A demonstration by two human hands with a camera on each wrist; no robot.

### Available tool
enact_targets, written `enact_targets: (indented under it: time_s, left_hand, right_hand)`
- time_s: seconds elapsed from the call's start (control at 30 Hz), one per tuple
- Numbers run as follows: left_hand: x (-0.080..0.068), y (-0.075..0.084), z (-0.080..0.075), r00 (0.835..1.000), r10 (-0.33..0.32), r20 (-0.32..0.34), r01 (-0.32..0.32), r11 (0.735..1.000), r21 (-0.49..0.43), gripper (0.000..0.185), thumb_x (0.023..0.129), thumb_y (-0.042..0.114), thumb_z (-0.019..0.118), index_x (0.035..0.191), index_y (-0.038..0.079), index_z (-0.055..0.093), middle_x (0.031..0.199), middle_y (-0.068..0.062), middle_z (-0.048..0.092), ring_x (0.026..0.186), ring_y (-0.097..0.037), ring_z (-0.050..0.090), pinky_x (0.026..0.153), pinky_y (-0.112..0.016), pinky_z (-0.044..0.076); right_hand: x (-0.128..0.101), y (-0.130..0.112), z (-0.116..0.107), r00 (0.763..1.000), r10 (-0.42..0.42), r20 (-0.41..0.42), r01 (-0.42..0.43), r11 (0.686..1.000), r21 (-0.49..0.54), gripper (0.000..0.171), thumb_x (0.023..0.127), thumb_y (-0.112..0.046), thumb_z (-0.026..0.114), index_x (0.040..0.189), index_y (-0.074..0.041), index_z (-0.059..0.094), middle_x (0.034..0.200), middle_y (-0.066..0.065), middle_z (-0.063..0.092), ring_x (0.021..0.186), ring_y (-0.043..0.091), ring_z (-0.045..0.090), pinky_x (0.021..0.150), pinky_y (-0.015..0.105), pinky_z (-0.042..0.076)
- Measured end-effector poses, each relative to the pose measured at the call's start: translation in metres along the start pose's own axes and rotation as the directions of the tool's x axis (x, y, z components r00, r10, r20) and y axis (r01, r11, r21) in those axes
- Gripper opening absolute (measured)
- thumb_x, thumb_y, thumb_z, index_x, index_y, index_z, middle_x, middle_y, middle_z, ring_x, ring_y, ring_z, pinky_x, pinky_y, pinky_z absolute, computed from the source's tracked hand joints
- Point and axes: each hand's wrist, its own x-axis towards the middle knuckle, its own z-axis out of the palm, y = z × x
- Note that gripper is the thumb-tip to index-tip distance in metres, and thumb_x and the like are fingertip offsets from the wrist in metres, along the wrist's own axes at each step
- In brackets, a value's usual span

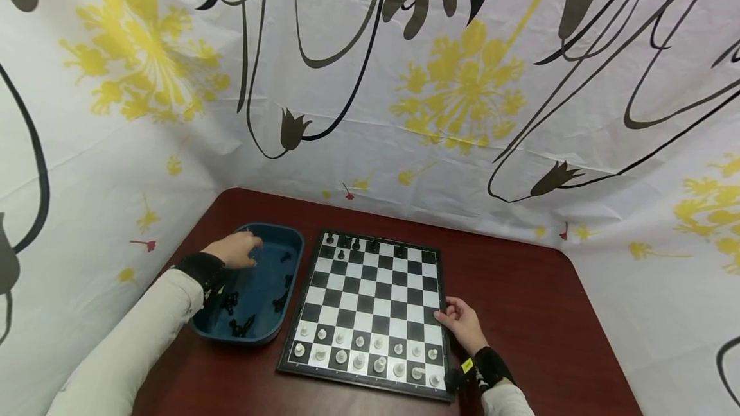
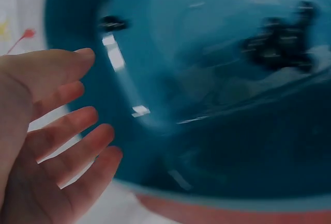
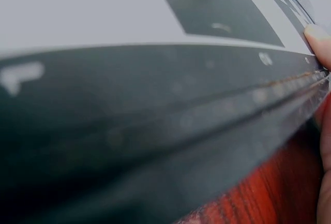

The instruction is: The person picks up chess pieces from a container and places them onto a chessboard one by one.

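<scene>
A black-and-white chessboard (image 1: 370,303) lies on the dark red table (image 1: 520,294). White pieces (image 1: 360,359) fill its near two rows, and a few black pieces (image 1: 355,244) stand along the far edge. A blue tray (image 1: 291,255) left of the board holds several black pieces (image 1: 239,325). My left hand (image 1: 234,250) hovers over the tray's far end, fingers (image 2: 77,131) spread and holding nothing. My right hand (image 1: 459,320) rests against the board's right edge (image 3: 207,110), a fingertip (image 3: 318,40) on its rim.
A white curtain with yellow flowers and black stems (image 1: 462,82) encloses the table on the far and left sides. Bare tabletop shows to the right of the board.
</scene>
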Motion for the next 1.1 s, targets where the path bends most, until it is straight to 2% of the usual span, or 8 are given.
enact_targets:
  time_s: [0.13, 0.23, 0.33, 0.47, 0.73, 0.83, 0.97, 1.1]
  left_hand:
    - [-0.011, -0.001, 0.017, 0.996, -0.021, 0.084, 0.023, 0.999, -0.028, 0.020, 0.075, 0.009, 0.070, 0.090, 0.003, 0.060, 0.089, -0.012, 0.060, 0.081, -0.028, 0.057, 0.066, -0.038, 0.047]
    - [-0.020, 0.006, 0.021, 0.987, -0.064, 0.148, 0.073, 0.995, -0.063, 0.019, 0.070, 0.006, 0.074, 0.075, 0.007, 0.055, 0.069, -0.002, 0.052, 0.061, -0.016, 0.049, 0.055, -0.029, 0.040]
    - [-0.022, 0.009, 0.027, 0.968, -0.125, 0.216, 0.141, 0.988, -0.058, 0.025, 0.067, 0.006, 0.077, 0.072, 0.008, 0.052, 0.067, -0.001, 0.048, 0.059, -0.014, 0.045, 0.054, -0.028, 0.037]
    - [-0.019, 0.005, 0.039, 0.952, -0.157, 0.262, 0.172, 0.985, -0.035, 0.029, 0.064, 0.005, 0.079, 0.071, 0.009, 0.051, 0.068, -0.002, 0.049, 0.059, -0.016, 0.046, 0.053, -0.028, 0.038]
    - [-0.021, 0.008, 0.043, 0.955, -0.147, 0.256, 0.160, 0.987, -0.033, 0.028, 0.065, -0.001, 0.076, 0.067, 0.010, 0.051, 0.064, -0.001, 0.049, 0.056, -0.014, 0.045, 0.051, -0.027, 0.036]
    - [-0.020, 0.007, 0.042, 0.962, -0.134, 0.238, 0.149, 0.988, -0.046, 0.025, 0.068, -0.004, 0.069, 0.063, 0.011, 0.050, 0.058, 0.001, 0.047, 0.052, -0.012, 0.040, 0.048, -0.025, 0.033]
    - [-0.018, 0.006, 0.035, 0.982, -0.073, 0.173, 0.086, 0.994, -0.069, 0.021, 0.071, -0.006, 0.055, 0.062, 0.012, 0.049, 0.054, 0.003, 0.042, 0.048, -0.010, 0.034, 0.047, -0.024, 0.028]
    - [-0.015, 0.006, 0.023, 0.993, -0.018, 0.118, 0.027, 0.997, -0.075, 0.016, 0.078, -0.004, 0.051, 0.069, 0.009, 0.051, 0.059, 0.003, 0.045, 0.051, -0.010, 0.037, 0.049, -0.024, 0.031]
  right_hand:
    - [0.001, 0.001, 0.000, 1.000, 0.010, 0.000, -0.010, 1.000, -0.006, 0.047, 0.075, -0.012, 0.072, 0.114, 0.005, 0.053, 0.078, 0.005, 0.051, 0.064, 0.009, 0.045, 0.057, 0.020, 0.038]
    - [0.001, 0.000, -0.001, 1.000, 0.030, 0.007, -0.030, 1.000, -0.004, 0.048, 0.075, -0.013, 0.072, 0.116, 0.004, 0.052, 0.080, 0.005, 0.051, 0.064, 0.009, 0.045, 0.058, 0.020, 0.038]
    - [0.000, 0.000, -0.001, 0.999, 0.041, 0.008, -0.041, 0.999, 0.003, 0.049, 0.075, -0.013, 0.072, 0.116, 0.004, 0.052, 0.081, 0.005, 0.050, 0.064, 0.009, 0.045, 0.058, 0.020, 0.037]
    - [0.001, 0.001, 0.000, 0.999, 0.038, 0.007, -0.039, 0.999, 0.015, 0.048, 0.075, -0.013, 0.073, 0.115, 0.003, 0.053, 0.081, 0.005, 0.049, 0.065, 0.009, 0.045, 0.058, 0.020, 0.038]
    - [-0.001, 0.000, 0.001, 1.000, 0.031, -0.003, -0.031, 0.999, -0.016, 0.046, 0.075, -0.013, 0.072, 0.114, 0.003, 0.054, 0.079, 0.005, 0.050, 0.065, 0.011, 0.045, 0.058, 0.021, 0.037]
    - [-0.002, -0.002, 0.001, 1.000, 0.027, 0.000, -0.027, 0.999, -0.021, 0.047, 0.075, -0.013, 0.072, 0.115, 0.004, 0.054, 0.079, 0.005, 0.051, 0.065, 0.011, 0.046, 0.058, 0.021, 0.038]
    - [-0.002, -0.003, 0.000, 1.000, 0.029, 0.005, -0.028, 0.999, -0.022, 0.049, 0.076, -0.014, 0.072, 0.117, 0.004, 0.052, 0.079, 0.005, 0.051, 0.064, 0.010, 0.046, 0.058, 0.021, 0.038]
    - [-0.001, -0.001, -0.002, 1.000, 0.028, 0.005, -0.027, 0.999, -0.021, 0.050, 0.076, -0.015, 0.072, 0.117, 0.005, 0.052, 0.079, 0.005, 0.052, 0.064, 0.010, 0.046, 0.058, 0.022, 0.038]
